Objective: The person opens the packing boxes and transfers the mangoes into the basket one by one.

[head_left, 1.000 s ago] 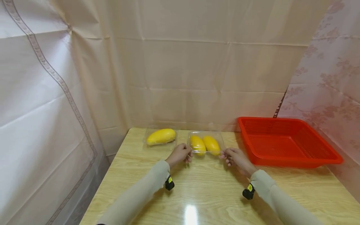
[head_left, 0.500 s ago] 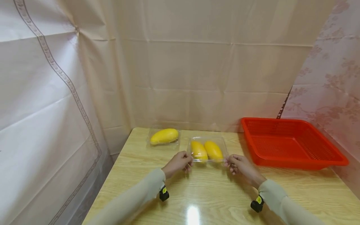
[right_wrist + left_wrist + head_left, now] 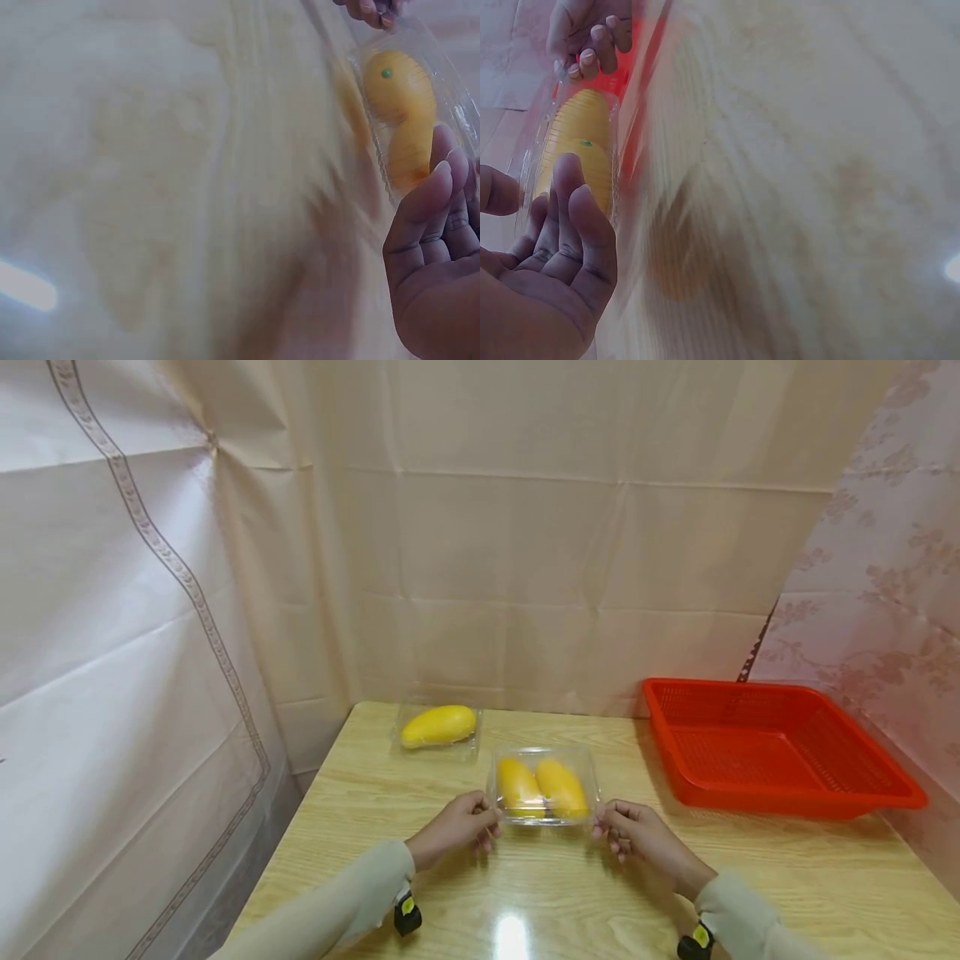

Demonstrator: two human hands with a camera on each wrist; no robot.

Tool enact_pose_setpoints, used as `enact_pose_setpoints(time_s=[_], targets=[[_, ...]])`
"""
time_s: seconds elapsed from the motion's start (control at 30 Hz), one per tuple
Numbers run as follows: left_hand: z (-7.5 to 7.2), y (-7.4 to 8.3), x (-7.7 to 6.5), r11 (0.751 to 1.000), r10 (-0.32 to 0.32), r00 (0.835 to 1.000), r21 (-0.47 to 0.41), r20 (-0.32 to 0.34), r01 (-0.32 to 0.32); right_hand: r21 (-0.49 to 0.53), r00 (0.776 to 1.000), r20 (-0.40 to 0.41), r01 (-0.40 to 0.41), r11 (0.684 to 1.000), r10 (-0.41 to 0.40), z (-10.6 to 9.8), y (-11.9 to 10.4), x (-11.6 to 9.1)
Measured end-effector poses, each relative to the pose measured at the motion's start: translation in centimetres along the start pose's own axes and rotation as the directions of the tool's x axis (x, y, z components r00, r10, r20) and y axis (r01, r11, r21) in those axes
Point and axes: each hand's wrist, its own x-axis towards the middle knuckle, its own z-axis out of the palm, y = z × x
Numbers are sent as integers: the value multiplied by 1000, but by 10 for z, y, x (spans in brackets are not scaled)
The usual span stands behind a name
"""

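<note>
A clear plastic clamshell box [image 3: 543, 821] holds two yellow mangoes [image 3: 562, 789] side by side. My left hand [image 3: 456, 828] pinches its near left corner between thumb and fingers. At the near right corner, my right hand [image 3: 648, 839] grips the box the same way. Seen from the left wrist, the box hangs over the table, its shadow on the wood below. In the right wrist view a small green spot shows on the end of one mango [image 3: 397, 86]. Part of each thumb's contact is hidden.
Behind and to the left, another clear plastic box [image 3: 471, 750] with one yellow mango [image 3: 438, 727] lies on the wooden table [image 3: 570, 902]. A red plastic basket [image 3: 787, 802] stands at the right. Cloth curtains [image 3: 510, 543] rise behind the table and at both sides.
Both hands have drawn the box with the two mangoes toward the person, away from the back edge. The other box and the red basket stay in place.
</note>
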Motion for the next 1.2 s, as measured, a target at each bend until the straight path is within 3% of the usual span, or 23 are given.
enact_pose_setpoints(time_s=[0.27, 0.53, 0.93, 1.2], targets=[[-8, 1, -18, 1000, -5, 999, 17, 49, 4, 3, 997, 78, 18, 1000, -18, 13, 10, -13], [-6, -6, -35, 1000, -19, 999, 23, 45, 18, 3, 994, 111, 14, 1000, -15, 22, 15, -20], [-5, -13, -45, 999, -34, 996, -31, 80, 36, 23, 988, 153, 28, 999, -31, 24, 21, -23], [-8, -11, -44, 999, -39, 996, -8, 82, 40, -9, 989, 147, 18, 1000, -16, 23, 20, -20]])
